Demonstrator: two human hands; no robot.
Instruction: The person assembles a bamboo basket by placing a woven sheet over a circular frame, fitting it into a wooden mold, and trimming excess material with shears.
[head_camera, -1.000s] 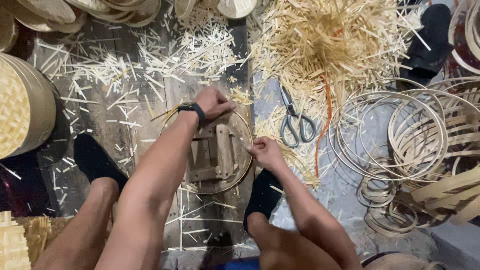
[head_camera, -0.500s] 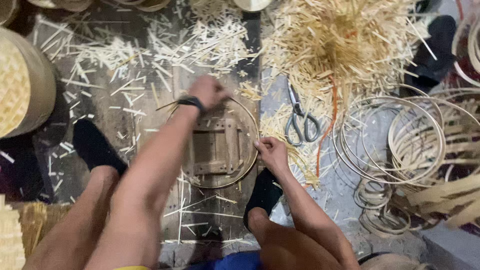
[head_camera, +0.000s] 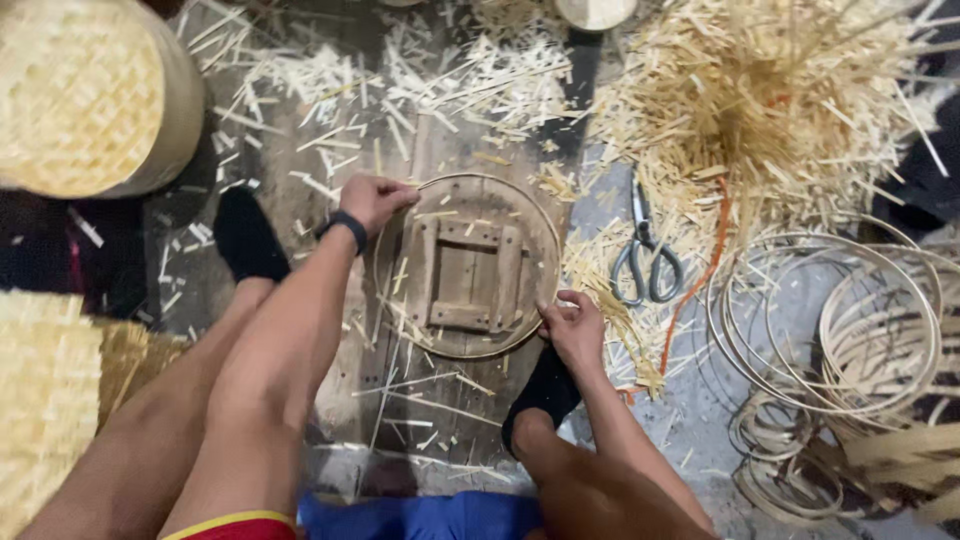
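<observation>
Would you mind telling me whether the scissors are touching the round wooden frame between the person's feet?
Apart. The head view shows the scissors lying right of the round wooden frame, with bamboo scraps between them.

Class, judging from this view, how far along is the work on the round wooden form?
Done: finished woven bamboo cylinder stands aside.
In hand: left hand and right hand press a thin bamboo hoop around the round wooden form.
Left: spare bamboo rings and splints lie unused.

The floor (head_camera: 760, 330) is grey and dirty. A round wooden form (head_camera: 468, 265) lies on it. Right of the form lie scissors (head_camera: 645, 262), further right bamboo rings (head_camera: 830, 330). Bamboo strips (head_camera: 760, 100) lie above the form.
</observation>
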